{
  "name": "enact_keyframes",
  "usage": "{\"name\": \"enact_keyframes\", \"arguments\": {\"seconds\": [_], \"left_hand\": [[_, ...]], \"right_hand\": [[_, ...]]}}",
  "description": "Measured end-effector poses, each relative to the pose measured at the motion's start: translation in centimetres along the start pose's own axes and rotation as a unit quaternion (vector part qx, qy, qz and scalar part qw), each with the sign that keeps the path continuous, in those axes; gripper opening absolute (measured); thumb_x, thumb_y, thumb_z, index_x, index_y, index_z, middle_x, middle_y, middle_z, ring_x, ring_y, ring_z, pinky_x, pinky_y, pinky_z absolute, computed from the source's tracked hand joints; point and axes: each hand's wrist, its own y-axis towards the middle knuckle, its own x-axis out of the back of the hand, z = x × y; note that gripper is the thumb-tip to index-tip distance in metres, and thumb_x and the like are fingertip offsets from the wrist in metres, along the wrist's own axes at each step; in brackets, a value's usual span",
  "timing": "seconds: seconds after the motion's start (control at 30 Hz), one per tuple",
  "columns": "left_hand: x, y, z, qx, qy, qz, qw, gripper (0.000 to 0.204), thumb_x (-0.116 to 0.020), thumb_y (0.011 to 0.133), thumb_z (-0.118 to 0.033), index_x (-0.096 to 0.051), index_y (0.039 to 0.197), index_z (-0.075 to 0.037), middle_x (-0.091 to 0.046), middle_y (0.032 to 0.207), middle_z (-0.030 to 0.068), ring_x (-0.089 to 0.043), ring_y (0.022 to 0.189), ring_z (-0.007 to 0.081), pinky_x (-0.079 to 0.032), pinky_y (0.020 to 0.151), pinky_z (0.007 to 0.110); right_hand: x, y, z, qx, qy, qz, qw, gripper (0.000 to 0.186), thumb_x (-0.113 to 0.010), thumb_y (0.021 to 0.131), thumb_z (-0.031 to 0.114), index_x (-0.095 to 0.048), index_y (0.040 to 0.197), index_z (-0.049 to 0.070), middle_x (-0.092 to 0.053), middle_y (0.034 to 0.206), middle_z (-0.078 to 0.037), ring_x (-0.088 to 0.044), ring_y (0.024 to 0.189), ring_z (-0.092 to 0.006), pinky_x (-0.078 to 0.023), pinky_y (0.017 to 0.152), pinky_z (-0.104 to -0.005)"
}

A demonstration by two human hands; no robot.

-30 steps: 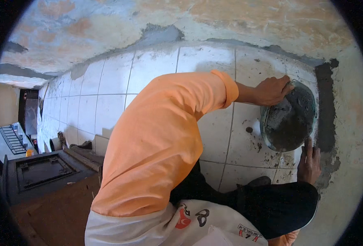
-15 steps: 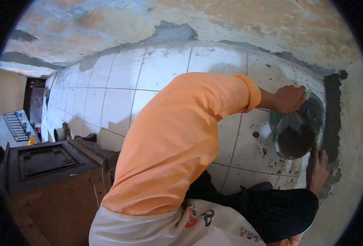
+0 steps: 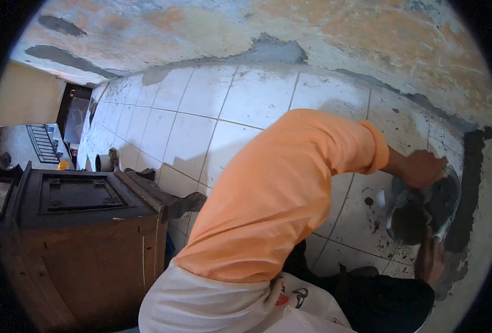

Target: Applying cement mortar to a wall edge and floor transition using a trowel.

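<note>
A dark greenish bucket (image 3: 452,194) stands at the right on the tiled floor, with dark, wet-looking stuff inside. My left hand (image 3: 423,168), reaching across from an orange sleeve, is closed at the bucket's far rim. Close by the near side of the bucket is my right hand (image 3: 435,261), its fingers stretched out toward the rim. Whether they touch the bucket I cannot tell. Beside the bucket, a strip of dark grey mortar (image 3: 469,194) runs along the foot of the right wall.
White floor tiles (image 3: 196,133) with dark splashes near the bucket stretch to the far left. A patchy plastered wall (image 3: 357,33) bounds the far side. A dark wooden cabinet (image 3: 90,244) stands at the left. Behind it sits a small pot-like container (image 3: 104,162).
The view has shifted, so floor, cabinet and bucket appear elsewhere in the picture. My left hand is still at the far rim; my right hand now sits closer against the bucket's near side.
</note>
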Motion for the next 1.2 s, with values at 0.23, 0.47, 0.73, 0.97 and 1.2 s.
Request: {"name": "enact_keyframes", "arguments": {"seconds": [0.23, 0.47, 0.73, 0.97, 1.2], "left_hand": [[-1.6, 0.8, -3.0, -0.014, -0.013, 0.036, 0.999, 0.045, -0.055, 0.107, -0.038, -0.056, 0.123, 0.004, -0.071, 0.095, 0.0289, -0.072, 0.088, 0.0478, -0.055, 0.08, 0.058], [0.3, -0.6, -1.8, -0.013, -0.037, 0.049, 0.998, 0.044, -0.051, 0.109, -0.036, -0.054, 0.121, 0.006, -0.07, 0.088, 0.0288, -0.072, 0.082, 0.046, -0.054, 0.077, 0.059], [-0.3, -1.6, -3.2, -0.11, -0.013, 0.092, 0.99, 0.045, -0.052, 0.109, -0.036, -0.052, 0.121, 0.007, -0.068, 0.078, 0.0247, -0.068, 0.071, 0.042, -0.052, 0.068, 0.055], [-2.4, -1.6, -3.4, -0.071, -0.049, 0.019, 0.996, 0.04, -0.054, 0.108, -0.035, -0.053, 0.119, 0.004, -0.066, 0.074, 0.0211, -0.066, 0.069, 0.042, -0.05, 0.067, 0.056], [-1.2, -1.2, -3.4, -0.007, -0.071, 0.024, 0.997, 0.039, -0.053, 0.109, -0.034, -0.051, 0.122, 0.003, -0.068, 0.083, 0.0232, -0.067, 0.075, 0.0428, -0.051, 0.071, 0.057]], "right_hand": [[1.0, 4.8, 0.4, -0.04, -0.179, -0.083, 0.98, 0.068, -0.056, 0.097, 0.007, -0.035, 0.161, -0.004, -0.056, 0.143, -0.023, -0.06, 0.122, -0.0387, -0.052, 0.102, -0.0431], [2.2, 5.3, -6.4, 0.085, 0.099, 0.049, 0.99, 0.047, -0.063, 0.089, 0.004, -0.063, 0.136, 0.0, -0.068, 0.126, -0.027, -0.067, 0.108, -0.0433, -0.056, 0.085, -0.0492], [-8.7, 1.9, -8.0, -0.05, 0.467, -0.008, 0.883, 0.045, -0.076, 0.098, 0.031, -0.064, 0.127, 0.0, -0.068, 0.114, -0.019, -0.064, 0.102, -0.0325, -0.052, 0.09, -0.0481], [1.8, 1.6, -0.1, -0.225, 0.6, 0.169, 0.749, 0.053, -0.072, 0.1, 0.034, -0.056, 0.138, 0.001, -0.063, 0.091, -0.008, -0.052, 0.064, -0.0139, -0.043, 0.056, -0.0312], [0.8, 1.5, 0.6, -0.246, 0.621, 0.122, 0.734, 0.055, -0.07, 0.1, 0.038, -0.061, 0.14, 0.002, -0.063, 0.087, -0.005, -0.055, 0.064, -0.0149, -0.043, 0.056, -0.0325]]}}
